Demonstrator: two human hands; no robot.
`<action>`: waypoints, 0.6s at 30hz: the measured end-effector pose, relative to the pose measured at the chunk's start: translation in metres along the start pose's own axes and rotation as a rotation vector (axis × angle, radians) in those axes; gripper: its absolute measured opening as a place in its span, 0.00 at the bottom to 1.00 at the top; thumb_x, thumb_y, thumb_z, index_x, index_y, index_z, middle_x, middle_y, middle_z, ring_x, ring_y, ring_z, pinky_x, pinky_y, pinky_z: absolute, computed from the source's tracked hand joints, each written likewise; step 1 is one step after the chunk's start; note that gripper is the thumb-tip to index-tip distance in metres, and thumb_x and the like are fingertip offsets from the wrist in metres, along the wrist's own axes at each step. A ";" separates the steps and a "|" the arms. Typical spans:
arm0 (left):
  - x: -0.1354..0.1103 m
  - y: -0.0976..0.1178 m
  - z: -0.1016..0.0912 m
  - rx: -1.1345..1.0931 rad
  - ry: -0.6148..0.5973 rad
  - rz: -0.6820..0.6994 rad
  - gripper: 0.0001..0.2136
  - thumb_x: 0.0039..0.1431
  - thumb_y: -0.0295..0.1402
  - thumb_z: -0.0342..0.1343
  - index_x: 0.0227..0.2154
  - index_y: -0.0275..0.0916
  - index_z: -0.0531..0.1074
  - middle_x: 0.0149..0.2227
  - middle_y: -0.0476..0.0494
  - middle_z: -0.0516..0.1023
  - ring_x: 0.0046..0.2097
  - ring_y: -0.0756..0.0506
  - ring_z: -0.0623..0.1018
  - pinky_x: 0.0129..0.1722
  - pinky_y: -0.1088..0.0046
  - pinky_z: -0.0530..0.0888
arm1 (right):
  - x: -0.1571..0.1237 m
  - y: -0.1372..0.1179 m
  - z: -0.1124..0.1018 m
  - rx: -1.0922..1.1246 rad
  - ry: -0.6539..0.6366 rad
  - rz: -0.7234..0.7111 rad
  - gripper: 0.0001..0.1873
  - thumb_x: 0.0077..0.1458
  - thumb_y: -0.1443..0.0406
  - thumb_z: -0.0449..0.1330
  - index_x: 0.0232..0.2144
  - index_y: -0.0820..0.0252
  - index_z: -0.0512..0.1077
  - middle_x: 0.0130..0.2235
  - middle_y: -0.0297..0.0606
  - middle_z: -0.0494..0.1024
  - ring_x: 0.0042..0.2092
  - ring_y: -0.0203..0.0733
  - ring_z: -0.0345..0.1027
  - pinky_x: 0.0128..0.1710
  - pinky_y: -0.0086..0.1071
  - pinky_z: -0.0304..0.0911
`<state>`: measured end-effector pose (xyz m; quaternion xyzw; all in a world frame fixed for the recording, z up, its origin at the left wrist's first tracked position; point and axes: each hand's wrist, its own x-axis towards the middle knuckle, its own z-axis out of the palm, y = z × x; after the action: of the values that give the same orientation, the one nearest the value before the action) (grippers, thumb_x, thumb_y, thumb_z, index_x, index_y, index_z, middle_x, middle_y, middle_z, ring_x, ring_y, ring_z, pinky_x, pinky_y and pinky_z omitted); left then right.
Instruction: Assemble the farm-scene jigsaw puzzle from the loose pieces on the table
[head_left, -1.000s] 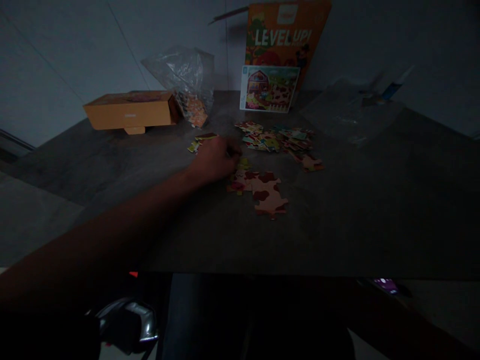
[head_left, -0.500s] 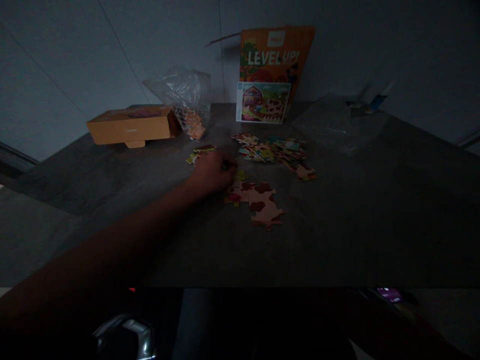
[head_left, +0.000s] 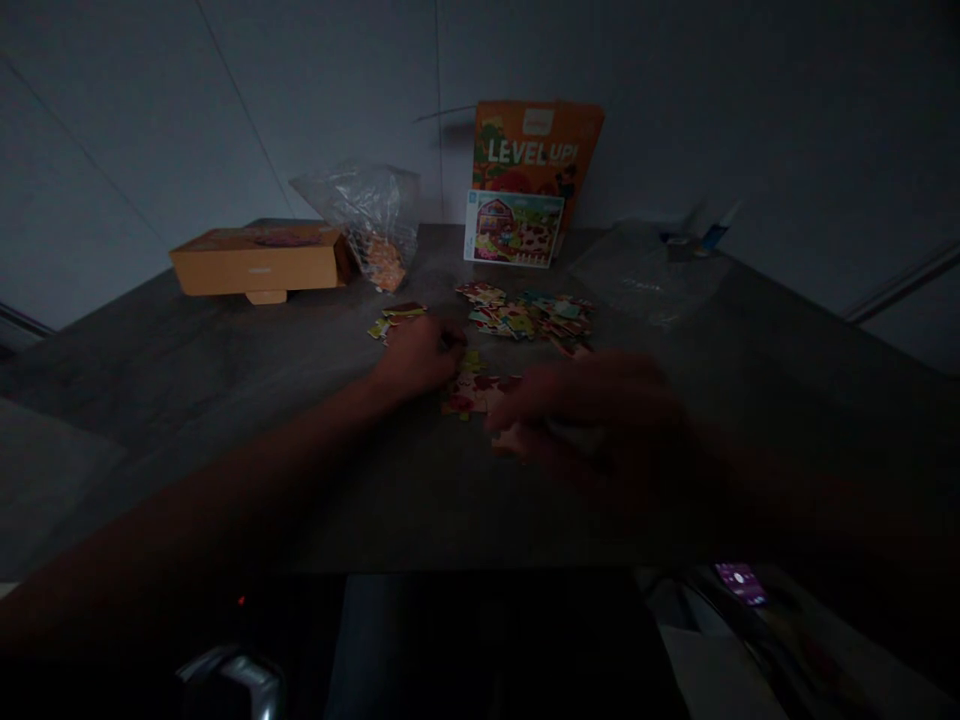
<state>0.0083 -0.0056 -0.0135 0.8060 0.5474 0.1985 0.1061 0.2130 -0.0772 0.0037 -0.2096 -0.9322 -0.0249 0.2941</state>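
Note:
A few joined jigsaw puzzle pieces (head_left: 466,394) with a cow picture lie on the table in front of me. My left hand (head_left: 421,352) rests at their upper left edge, fingers curled in; what they hold, if anything, is hidden. My right hand (head_left: 600,405) is over the right part of the joined pieces and covers much of it. Its thumb and forefinger point left at the cow-patterned part, too blurred to show whether they grip it. Beyond the hands lies a heap of loose puzzle pieces (head_left: 525,316). A smaller group of pieces (head_left: 397,315) lies behind my left hand.
An orange box (head_left: 259,268) lies at the back left beside a clear bag of pieces (head_left: 384,258). A farm picture card (head_left: 514,230) leans on an upright orange "LEVEL UP!" box (head_left: 536,140). A clear plastic sheet (head_left: 652,275) lies at the back right. The light is dim.
My right hand has come in from the right and now covers part of the joined pieces. The left hand stays about where it was. The view has shifted slightly.

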 end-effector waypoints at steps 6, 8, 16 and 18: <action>0.001 0.002 0.000 0.032 0.015 0.004 0.12 0.56 0.31 0.51 0.38 0.40 0.78 0.42 0.42 0.81 0.44 0.40 0.78 0.46 0.65 0.73 | -0.005 0.028 0.005 -0.086 0.269 -0.143 0.09 0.55 0.73 0.53 0.33 0.62 0.73 0.23 0.31 0.72 0.21 0.30 0.61 0.21 0.26 0.53; 0.002 0.002 0.000 0.049 0.040 0.028 0.12 0.56 0.31 0.51 0.38 0.40 0.78 0.42 0.42 0.80 0.46 0.40 0.77 0.47 0.63 0.72 | -0.009 0.028 0.002 -0.047 0.280 -0.073 0.09 0.55 0.73 0.53 0.33 0.62 0.73 0.21 0.31 0.71 0.20 0.30 0.60 0.21 0.25 0.54; 0.002 -0.002 0.003 0.017 0.068 0.040 0.12 0.54 0.27 0.51 0.37 0.40 0.78 0.42 0.41 0.79 0.48 0.40 0.75 0.52 0.60 0.69 | -0.012 0.028 -0.005 -0.070 0.297 0.137 0.10 0.54 0.72 0.53 0.31 0.60 0.74 0.19 0.31 0.71 0.17 0.31 0.60 0.18 0.26 0.55; 0.004 -0.005 0.004 -0.003 0.093 0.019 0.13 0.53 0.25 0.51 0.37 0.40 0.78 0.42 0.42 0.79 0.48 0.40 0.75 0.53 0.59 0.68 | -0.012 0.032 -0.004 -0.098 0.318 0.143 0.10 0.54 0.72 0.53 0.30 0.60 0.74 0.18 0.30 0.71 0.17 0.31 0.60 0.18 0.25 0.54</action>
<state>0.0073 -0.0002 -0.0180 0.8010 0.5438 0.2375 0.0797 0.2373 -0.0537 -0.0022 -0.2829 -0.8543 -0.0823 0.4283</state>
